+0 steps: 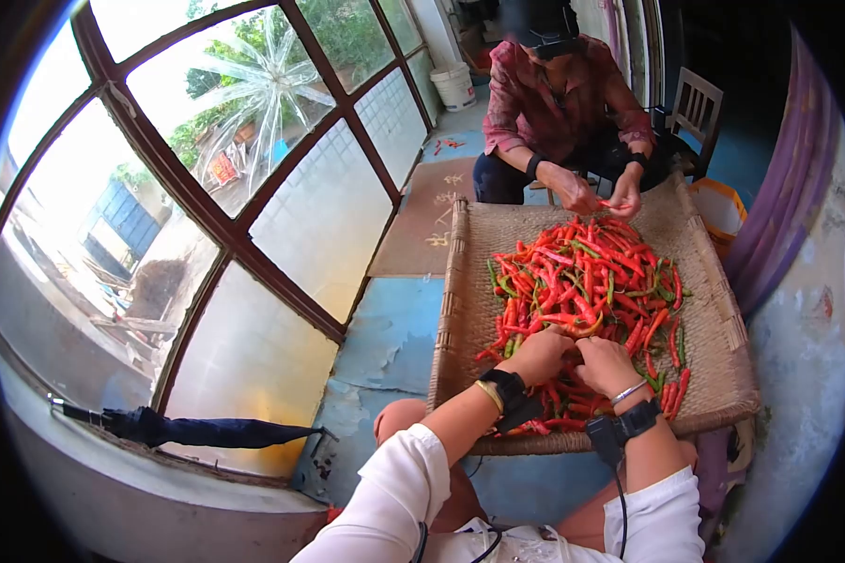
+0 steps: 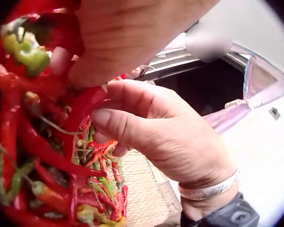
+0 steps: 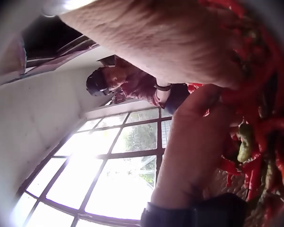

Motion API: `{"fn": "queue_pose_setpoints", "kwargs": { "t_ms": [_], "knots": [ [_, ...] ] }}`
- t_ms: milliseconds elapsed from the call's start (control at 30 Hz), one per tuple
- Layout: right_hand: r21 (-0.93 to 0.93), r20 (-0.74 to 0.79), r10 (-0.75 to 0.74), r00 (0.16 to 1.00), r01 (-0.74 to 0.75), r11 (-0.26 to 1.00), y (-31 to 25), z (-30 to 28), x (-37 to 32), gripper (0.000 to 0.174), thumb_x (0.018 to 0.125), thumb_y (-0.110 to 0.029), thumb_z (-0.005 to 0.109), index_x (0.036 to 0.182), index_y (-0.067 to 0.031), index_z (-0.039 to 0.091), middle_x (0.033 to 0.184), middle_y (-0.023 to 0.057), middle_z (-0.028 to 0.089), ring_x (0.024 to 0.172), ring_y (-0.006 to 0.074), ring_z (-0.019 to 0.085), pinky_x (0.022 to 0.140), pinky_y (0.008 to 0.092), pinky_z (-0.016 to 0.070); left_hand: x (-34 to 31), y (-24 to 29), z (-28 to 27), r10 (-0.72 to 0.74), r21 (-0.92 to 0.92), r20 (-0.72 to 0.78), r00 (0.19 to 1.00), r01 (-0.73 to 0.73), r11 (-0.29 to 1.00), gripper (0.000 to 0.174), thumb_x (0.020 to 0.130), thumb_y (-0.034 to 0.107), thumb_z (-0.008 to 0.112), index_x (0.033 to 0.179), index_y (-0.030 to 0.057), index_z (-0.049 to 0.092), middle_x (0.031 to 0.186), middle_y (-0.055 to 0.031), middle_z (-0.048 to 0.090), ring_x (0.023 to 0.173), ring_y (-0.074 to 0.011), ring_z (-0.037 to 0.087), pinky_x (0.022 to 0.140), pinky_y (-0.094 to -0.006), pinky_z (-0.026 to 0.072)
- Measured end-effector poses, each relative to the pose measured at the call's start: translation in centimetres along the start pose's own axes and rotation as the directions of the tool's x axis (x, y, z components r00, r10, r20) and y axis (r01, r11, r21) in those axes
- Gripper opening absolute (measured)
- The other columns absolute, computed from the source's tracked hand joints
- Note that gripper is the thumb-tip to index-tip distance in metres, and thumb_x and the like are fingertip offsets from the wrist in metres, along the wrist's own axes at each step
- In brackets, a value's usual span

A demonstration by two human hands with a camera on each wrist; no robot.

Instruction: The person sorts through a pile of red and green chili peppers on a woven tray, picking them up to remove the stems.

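Note:
A heap of red chili peppers (image 1: pixel 573 272), some of them green, lies in a shallow woven basket (image 1: pixel 714 347). Over its near side my left hand (image 1: pixel 541 357) and right hand (image 1: pixel 606 364) meet, fingers bent and close together. In the left wrist view a red chili pepper (image 2: pixel 80 113) hangs below my left hand (image 2: pixel 128 33), which grips it. My right hand (image 2: pixel 156 120) pinches at the pepper's upper end with thumb and forefinger. The left fingertips are mostly hidden. Loose peppers surround both hands in the right wrist view.
Opposite sits another person (image 1: pixel 563 103), both hands on a red pepper at the basket's far edge. A folded umbrella (image 1: pixel 197 430) leans along the window wall on the left. Right of the basket are an orange-rimmed bucket (image 1: pixel 718 211) and a purple curtain (image 1: pixel 784 197).

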State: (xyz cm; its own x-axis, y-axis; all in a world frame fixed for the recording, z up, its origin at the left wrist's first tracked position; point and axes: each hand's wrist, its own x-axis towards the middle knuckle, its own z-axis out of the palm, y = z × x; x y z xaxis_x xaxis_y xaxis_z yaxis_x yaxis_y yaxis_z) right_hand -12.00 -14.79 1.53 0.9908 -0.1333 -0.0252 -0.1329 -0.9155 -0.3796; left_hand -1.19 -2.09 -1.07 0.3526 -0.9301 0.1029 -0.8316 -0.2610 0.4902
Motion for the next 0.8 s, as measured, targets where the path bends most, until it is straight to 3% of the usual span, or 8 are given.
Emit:
{"fn": "queue_pose_setpoints", "kwargs": {
  "t_ms": [67,200,267,400,467,567,600,800],
  "knots": [
    [0.038,0.007,0.010,1.000,-0.011,0.999,0.0,-0.1,-0.1,0.031,0.070,-0.019,0.065,0.095,-0.0038,0.053,0.091,0.0166,0.058,0.089,0.0349,0.056,0.075,0.0438,0.0448,-0.2,-0.5,0.2,0.062,-0.220,-0.102,0.993,-0.083,0.972,0.030,0.064,0.000,0.059,0.094,0.0044,0.061,0.094,-0.0119,0.060,0.096,-0.0292,0.053,0.082,-0.0371,0.0445],
    [0.041,0.065,0.033,0.997,-0.036,0.999,-0.6,-0.4,0.2,0.031,0.070,-0.019,0.065,0.094,-0.0039,0.053,0.090,0.0167,0.059,0.089,0.0351,0.056,0.075,0.0439,0.0448,-0.3,-1.5,-0.4,0.070,-0.291,-0.100,0.993,-0.096,0.952,0.032,0.062,-0.004,0.057,0.093,0.0036,0.061,0.092,-0.0124,0.060,0.092,-0.0298,0.054,0.080,-0.0363,0.0452],
    [0.047,0.044,0.002,0.999,-0.005,0.999,-0.4,0.4,0.7,0.031,0.069,-0.020,0.066,0.094,-0.0046,0.053,0.085,0.0168,0.060,0.086,0.0347,0.057,0.074,0.0440,0.0451,-0.3,-1.6,-1.0,0.082,-0.308,-0.092,0.992,-0.107,0.945,0.023,0.064,-0.002,0.058,0.086,0.0033,0.064,0.084,-0.0132,0.061,0.085,-0.0295,0.056,0.076,-0.0365,0.0458],
    [0.122,0.032,0.012,0.999,-0.015,0.992,-0.7,0.6,1.3,0.028,0.070,-0.018,0.064,0.092,-0.0040,0.055,0.083,0.0174,0.061,0.083,0.0336,0.059,0.072,0.0427,0.0459,-0.7,-0.7,-3.5,0.118,-0.275,-0.082,0.990,-0.136,0.952,0.020,0.065,-0.001,0.058,0.084,0.0031,0.064,0.082,-0.0123,0.060,0.083,-0.0291,0.056,0.074,-0.0362,0.0461],
    [0.488,-0.077,-0.028,0.997,0.062,0.870,-0.5,1.1,1.5,0.026,0.069,-0.019,0.065,0.088,-0.0037,0.057,0.076,0.0170,0.061,0.076,0.0322,0.060,0.067,0.0405,0.0461,-0.9,-0.3,-5.0,0.093,-0.240,-0.047,0.995,-0.101,0.965,0.027,0.065,-0.004,0.059,0.090,0.0047,0.062,0.098,-0.0151,0.058,0.086,-0.0313,0.056,0.075,-0.0360,0.0469],
    [0.402,0.022,0.030,0.999,-0.036,0.915,-0.8,-0.2,1.8,0.023,0.068,-0.020,0.066,0.082,-0.0029,0.059,0.071,0.0155,0.061,0.069,0.0311,0.060,0.063,0.0389,0.0459,-0.7,-0.1,-5.1,0.025,-0.173,-0.063,0.998,-0.036,0.984,0.025,0.065,-0.003,0.060,0.089,0.0053,0.062,0.102,-0.0154,0.055,0.086,-0.0312,0.057,0.075,-0.0364,0.0475],
    [0.394,-0.014,0.017,1.000,-0.011,0.919,-0.5,0.0,1.8,0.023,0.066,-0.023,0.068,0.075,-0.0033,0.060,0.066,0.0135,0.060,0.066,0.0296,0.060,0.061,0.0379,0.0461,-0.7,-0.1,-4.9,0.082,-0.103,-0.121,0.989,-0.095,0.990,0.024,0.066,-0.003,0.059,0.088,0.0052,0.062,0.102,-0.0149,0.055,0.088,-0.0309,0.057,0.074,-0.0361,0.0479],
    [0.390,0.026,0.046,0.999,-0.052,0.919,-0.2,-2.2,1.6,0.026,0.064,-0.027,0.071,0.067,-0.0038,0.060,0.063,0.0121,0.059,0.061,0.0267,0.059,0.057,0.0358,0.0448,-0.6,-0.3,-5.4,0.150,-0.116,-0.155,0.977,-0.168,0.979,0.024,0.067,-0.002,0.057,0.090,0.0047,0.061,0.099,-0.0137,0.056,0.085,-0.0320,0.058,0.072,-0.0365,0.0480]
  ]
}}
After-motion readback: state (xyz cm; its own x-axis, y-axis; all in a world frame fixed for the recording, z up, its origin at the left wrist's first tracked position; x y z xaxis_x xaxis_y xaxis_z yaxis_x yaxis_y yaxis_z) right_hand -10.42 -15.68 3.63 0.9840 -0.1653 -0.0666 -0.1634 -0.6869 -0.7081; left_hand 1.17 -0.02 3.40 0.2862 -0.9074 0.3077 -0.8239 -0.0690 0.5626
